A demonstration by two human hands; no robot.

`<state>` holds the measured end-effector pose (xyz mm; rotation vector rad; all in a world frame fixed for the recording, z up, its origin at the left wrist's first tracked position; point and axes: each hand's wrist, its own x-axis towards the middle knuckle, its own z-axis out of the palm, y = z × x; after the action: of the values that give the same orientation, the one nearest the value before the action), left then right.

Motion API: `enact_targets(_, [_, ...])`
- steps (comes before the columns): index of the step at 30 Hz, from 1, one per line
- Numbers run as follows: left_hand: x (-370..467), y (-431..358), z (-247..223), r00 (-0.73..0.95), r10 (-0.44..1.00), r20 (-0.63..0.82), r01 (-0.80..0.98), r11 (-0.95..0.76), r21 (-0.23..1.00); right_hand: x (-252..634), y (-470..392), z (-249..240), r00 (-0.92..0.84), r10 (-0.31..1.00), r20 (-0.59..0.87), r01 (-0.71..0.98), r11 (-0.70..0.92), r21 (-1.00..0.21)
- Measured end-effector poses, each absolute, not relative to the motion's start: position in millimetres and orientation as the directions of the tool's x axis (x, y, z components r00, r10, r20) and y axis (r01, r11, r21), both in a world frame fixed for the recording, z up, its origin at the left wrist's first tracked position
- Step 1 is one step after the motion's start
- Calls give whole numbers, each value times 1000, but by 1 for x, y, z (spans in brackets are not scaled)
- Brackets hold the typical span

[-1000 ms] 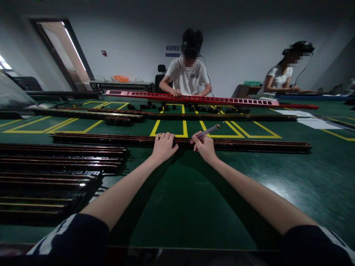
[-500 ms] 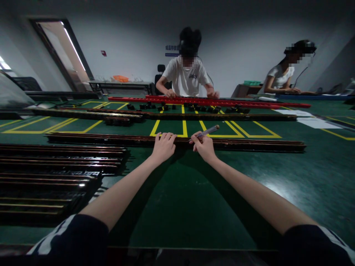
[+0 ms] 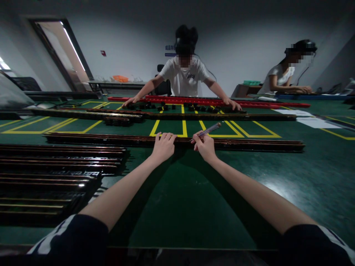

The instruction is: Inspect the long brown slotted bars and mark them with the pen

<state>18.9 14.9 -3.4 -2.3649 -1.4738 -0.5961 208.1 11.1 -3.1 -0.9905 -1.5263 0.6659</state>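
Across the middle of the green worktop, in my one head view, lies a bundle of dark bars, running crosswise under both hands; the left hand lies over it with the fingers draped on top, and I cannot tell whether they clamp it or merely rest; the right hand grasps a slim tool like a pen, butt tilted up to the right, point down by the bars, too small for me to tell whether it touches.

To do this well, I judge, the left fingers should press the bars steady near the point yet clear of it; the right grip should be firm but light, so that the point does not skid.

More dark bars lie stacked to the left; past the yellow tape runs a far row of bars; beyond it are small black parts, a co-worker's hands and red rails.
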Motion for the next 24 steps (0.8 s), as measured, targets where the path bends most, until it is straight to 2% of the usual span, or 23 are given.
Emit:
enact_targets(6, [20, 13, -1, 368, 796, 481, 911, -412, -15, 206, 10, -3, -58, 870, 490, 233, 489, -841])
enact_targets(13, [21, 10, 2, 350, 819, 455, 920, -391, -3, 204, 10, -1, 27, 863, 505, 206, 490, -847])
enact_targets(19, [19, 12, 3, 343, 825, 449, 917, -398, 31, 209, 13, -5, -56, 871, 488, 207, 488, -848])
enact_targets(24, [17, 13, 1, 358, 810, 465, 907, -420, 34, 209, 14, -5, -49, 876, 480, 185, 480, -857])
